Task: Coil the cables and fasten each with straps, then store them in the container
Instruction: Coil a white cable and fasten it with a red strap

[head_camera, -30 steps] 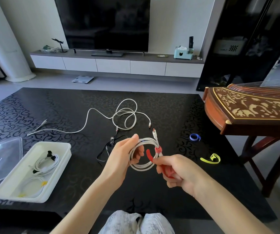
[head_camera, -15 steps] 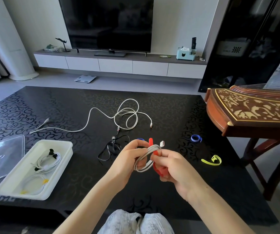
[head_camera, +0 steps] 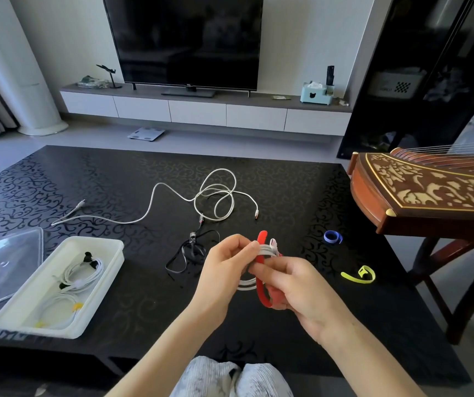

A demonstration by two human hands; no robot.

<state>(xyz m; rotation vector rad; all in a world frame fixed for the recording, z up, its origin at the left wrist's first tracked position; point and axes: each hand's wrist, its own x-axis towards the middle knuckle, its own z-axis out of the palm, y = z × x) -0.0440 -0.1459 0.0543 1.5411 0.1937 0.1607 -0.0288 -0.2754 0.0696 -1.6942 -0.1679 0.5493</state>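
Black table (head_camera: 287, 181), left fingers (head_camera: 240, 249) curled round cable (head_camera: 246, 283), right fingers (head_camera: 276, 267) pinching strap (head_camera: 261, 293)

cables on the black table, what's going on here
A person is bundling cables. The left hand grips a coiled white cable while the right hand pinches a red strap looped round it, one end sticking up free. Two coiled bundles already lie in the white container. A loose white cable and a black cable lie uncoiled on the table, with a blue strap and a yellow strap nearby.
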